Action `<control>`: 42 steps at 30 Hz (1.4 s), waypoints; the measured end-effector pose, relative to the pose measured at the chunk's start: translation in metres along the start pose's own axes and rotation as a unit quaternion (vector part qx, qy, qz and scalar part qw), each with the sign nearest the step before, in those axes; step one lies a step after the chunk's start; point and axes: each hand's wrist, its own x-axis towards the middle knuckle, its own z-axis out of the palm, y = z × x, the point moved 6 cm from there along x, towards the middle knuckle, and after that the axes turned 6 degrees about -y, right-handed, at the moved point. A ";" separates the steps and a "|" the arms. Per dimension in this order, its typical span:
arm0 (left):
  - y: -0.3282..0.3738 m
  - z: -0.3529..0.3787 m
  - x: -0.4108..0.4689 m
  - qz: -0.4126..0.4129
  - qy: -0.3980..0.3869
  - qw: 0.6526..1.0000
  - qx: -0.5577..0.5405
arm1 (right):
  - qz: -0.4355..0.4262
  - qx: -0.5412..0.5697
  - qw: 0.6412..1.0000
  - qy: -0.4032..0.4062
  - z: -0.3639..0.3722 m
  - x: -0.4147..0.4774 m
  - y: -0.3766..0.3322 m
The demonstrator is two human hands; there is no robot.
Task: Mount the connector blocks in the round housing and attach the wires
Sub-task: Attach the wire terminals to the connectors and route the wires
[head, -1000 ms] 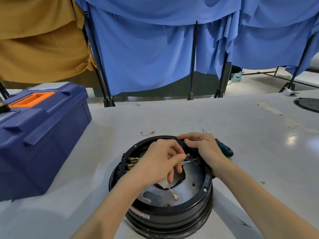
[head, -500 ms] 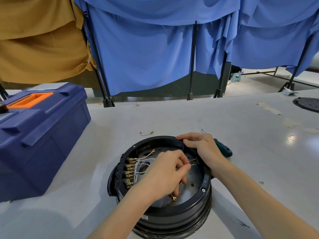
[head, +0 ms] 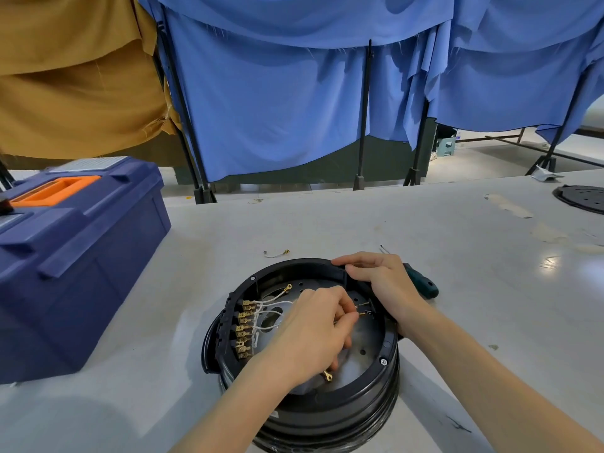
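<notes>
Round housing [head: 385,361]: a glossy black plastic drum with ribbed sides. It stands open-topped on the grey table [head: 474,305], directly before the person. Its floor is a dull metal plate with holes.
Inside, left wall: a long black connector block [head: 243,328] carries a column of brass tab terminals. Thin white wires [head: 271,304] curl from them across the plate.
Inside, right wall: a small block [head: 368,308] with brass tips.
Left hand [head: 313,335]: the fingers are curled and pinch a brass-tipped wire end [head: 359,314] at the small block. A brass ring terminal [head: 327,376] pokes out beneath the palm.
Right hand [head: 382,286]: the fingers are clamped over the round housing's far-right rim.
Toolbox [head: 75,256]: navy plastic with an orange handle. The lid is closed and the contents are hidden.
Table top: a green-handled screwdriver [head: 421,282] lies just behind the right hand. A short loose wire [head: 277,254] lies beyond the round housing.
</notes>
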 end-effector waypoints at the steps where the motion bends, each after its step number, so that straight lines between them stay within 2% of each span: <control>1: 0.002 -0.001 0.000 0.003 0.005 1.000 0.016 | -0.001 -0.001 1.000 0.001 0.000 0.000 0.000; 6: 0.007 -0.003 0.000 0.003 0.026 0.996 0.090 | 0.000 0.009 1.000 0.002 0.000 -0.001 0.000; 42: 0.011 0.002 0.000 0.008 0.006 0.984 0.179 | 0.001 0.026 1.000 0.007 0.000 -0.001 -0.002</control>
